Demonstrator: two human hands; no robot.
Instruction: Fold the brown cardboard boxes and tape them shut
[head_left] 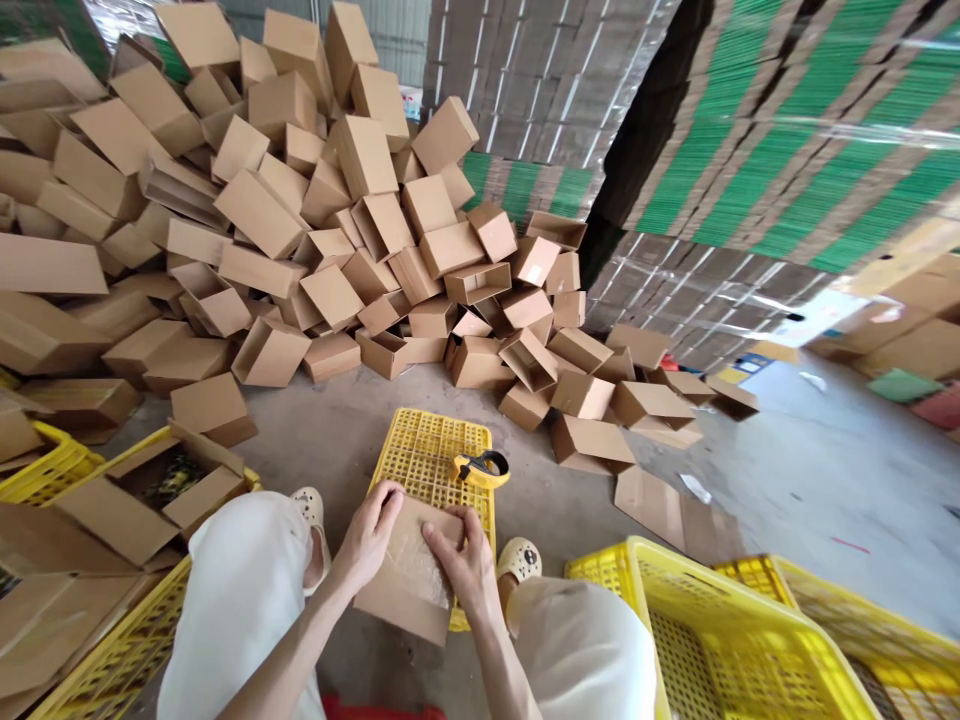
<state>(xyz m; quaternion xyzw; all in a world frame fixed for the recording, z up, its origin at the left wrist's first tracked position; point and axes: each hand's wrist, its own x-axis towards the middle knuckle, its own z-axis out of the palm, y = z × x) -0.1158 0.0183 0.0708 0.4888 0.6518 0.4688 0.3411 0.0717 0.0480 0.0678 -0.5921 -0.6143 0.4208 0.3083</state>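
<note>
the left hand (369, 535) lay curled over the near left edge of a flat cardboard box (411, 590), fingers pressed down on it. the right hand (466, 562) pressed flat on the box's top, fingers together, hiding part of a pale taped strip. the box rested on an upturned yellow crate (431, 455). just beyond the box, on that crate, sat a yellow tape dispenser (481, 467). further beyond the crate rose a heap of folded boxes (315, 220), cut off at the left.
</note>
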